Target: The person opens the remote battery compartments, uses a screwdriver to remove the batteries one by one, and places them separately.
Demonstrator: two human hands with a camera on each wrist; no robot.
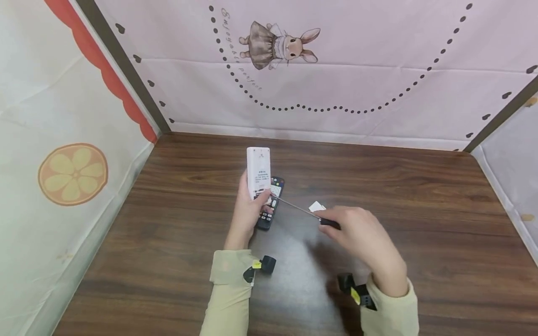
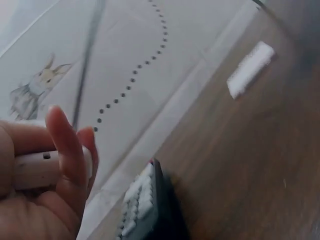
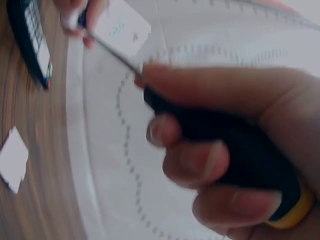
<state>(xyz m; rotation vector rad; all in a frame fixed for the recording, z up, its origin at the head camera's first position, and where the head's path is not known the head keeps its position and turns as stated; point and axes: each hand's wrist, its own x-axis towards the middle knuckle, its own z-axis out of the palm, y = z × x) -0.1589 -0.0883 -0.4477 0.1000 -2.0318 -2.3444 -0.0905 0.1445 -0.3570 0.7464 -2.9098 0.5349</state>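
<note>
My left hand [image 1: 248, 210] grips a white remote control [image 1: 258, 168], its printed back turned up and its lower end under the thumb. In my right hand [image 1: 361, 233] is a screwdriver [image 3: 225, 145] with a black handle and a yellow end, fingers curled round it. The thin metal shaft [image 1: 294, 205] reaches left to the remote's lower end, with its tip close by the left thumb. A black remote control [image 1: 265, 217] lies on the table below the left hand, partly hidden by it. A small white piece, likely a battery cover [image 1: 316, 206], lies near the right fingertips.
The dark wooden table [image 1: 168, 261] meets a pink cloth wall [image 1: 357, 51] at the back, printed with a rabbit [image 1: 277, 46]. White cloth panels [image 1: 25, 154] stand along both sides. A small black camera is strapped at each wrist.
</note>
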